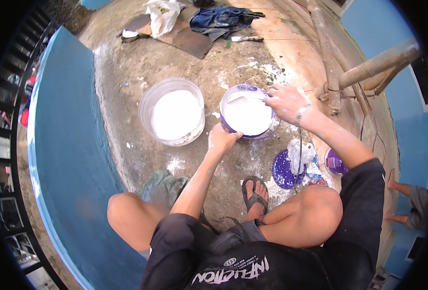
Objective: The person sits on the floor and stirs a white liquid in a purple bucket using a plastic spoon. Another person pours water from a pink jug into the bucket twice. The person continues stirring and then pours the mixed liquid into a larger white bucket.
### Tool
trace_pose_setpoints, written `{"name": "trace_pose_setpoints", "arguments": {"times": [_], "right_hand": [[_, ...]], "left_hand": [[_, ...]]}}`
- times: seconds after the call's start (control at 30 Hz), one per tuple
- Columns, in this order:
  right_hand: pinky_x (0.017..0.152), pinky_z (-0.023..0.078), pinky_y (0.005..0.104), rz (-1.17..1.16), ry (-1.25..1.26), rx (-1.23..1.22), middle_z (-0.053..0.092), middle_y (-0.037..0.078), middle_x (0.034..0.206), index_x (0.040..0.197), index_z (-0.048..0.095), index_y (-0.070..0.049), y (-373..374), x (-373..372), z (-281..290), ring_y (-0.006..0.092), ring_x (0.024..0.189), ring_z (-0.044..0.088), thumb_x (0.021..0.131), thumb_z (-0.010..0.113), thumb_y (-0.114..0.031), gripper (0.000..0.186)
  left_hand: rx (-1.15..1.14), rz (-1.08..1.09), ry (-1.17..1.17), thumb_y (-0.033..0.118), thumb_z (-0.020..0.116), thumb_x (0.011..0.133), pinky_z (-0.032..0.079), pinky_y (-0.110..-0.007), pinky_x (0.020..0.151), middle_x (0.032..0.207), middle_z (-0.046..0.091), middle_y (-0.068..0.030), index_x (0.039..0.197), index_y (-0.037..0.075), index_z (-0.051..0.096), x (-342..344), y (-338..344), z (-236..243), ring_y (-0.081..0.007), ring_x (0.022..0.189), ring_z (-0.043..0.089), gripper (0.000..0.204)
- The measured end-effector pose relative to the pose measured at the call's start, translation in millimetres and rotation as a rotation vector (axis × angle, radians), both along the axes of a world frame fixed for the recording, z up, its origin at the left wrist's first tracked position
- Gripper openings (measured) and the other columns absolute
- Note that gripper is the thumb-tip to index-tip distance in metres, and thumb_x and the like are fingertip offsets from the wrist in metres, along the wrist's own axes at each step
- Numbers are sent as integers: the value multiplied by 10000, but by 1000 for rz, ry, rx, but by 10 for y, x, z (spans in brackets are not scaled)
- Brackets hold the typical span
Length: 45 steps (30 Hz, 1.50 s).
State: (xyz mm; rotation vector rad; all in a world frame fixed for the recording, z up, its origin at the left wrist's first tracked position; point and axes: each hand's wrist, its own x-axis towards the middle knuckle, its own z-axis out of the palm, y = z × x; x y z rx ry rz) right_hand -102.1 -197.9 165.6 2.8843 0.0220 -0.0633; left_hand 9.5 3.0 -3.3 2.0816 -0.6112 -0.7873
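My left hand (222,137) grips the near rim of a purple bucket (260,134) of white paint, its thumb over the edge. My right hand (287,101) is closed on the handle of a scraper-like tool (238,96), whose white-coated end lies over the paint at the bucket's far side. To the left stands a larger translucent bucket (146,121), also holding white liquid. Near my right knee lie a paint-speckled purple lid (282,171) and a crumpled white plastic bag (295,152).
Cardboard (194,47) with rags (214,21) lies beyond the buckets. A low blue wall (71,145) runs along the left. Bamboo poles (368,67) stand at right, near another purple container (336,164). Another person's bare legs (400,188) show at the right edge.
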Motion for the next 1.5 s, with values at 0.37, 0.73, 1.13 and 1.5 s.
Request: {"name": "trace_pose_setpoints", "arguments": {"times": [0.37, 0.73, 1.13, 1.5], "right_hand": [[636, 538, 433, -105, 116, 100, 705, 161, 710, 769, 735, -62, -68, 284, -804, 309, 683, 710, 721, 667, -280, 234], [774, 565, 428, -495, -36, 466, 720, 186, 769, 808, 768, -79, 139, 31, -713, 348, 787, 719, 735, 632, -359, 320], [682, 491, 423, -113, -383, 194, 658, 107, 697, 822, 705, -68, 56, -511, 326, 303, 685, 644, 786, 683, -211, 148], [693, 512, 426, -96, -19, 1, 665, 134, 671, 689, 677, -78, 22, -51, -550, 286, 686, 678, 793, 631, -199, 166]], "left_hand": [[-37, 25, 112, 215, 860, 751, 549, -313, 641, 784, 714, -137, 887, -30, 612, -57, 68, 336, -193, 674, 700, 375], [55, 37, 71, 221, 854, 754, 552, -316, 642, 775, 714, -143, 872, -33, 621, -88, 46, 656, -193, 663, 703, 365], [106, 44, 49, 356, 863, 701, 527, -425, 895, 1018, 719, -266, 995, -61, 709, -18, 70, 475, -371, 1016, 698, 533], [61, 17, 60, 329, 853, 714, 529, -421, 918, 1053, 727, -222, 1096, -5, 710, -22, 79, 426, -361, 1025, 695, 527]]}}
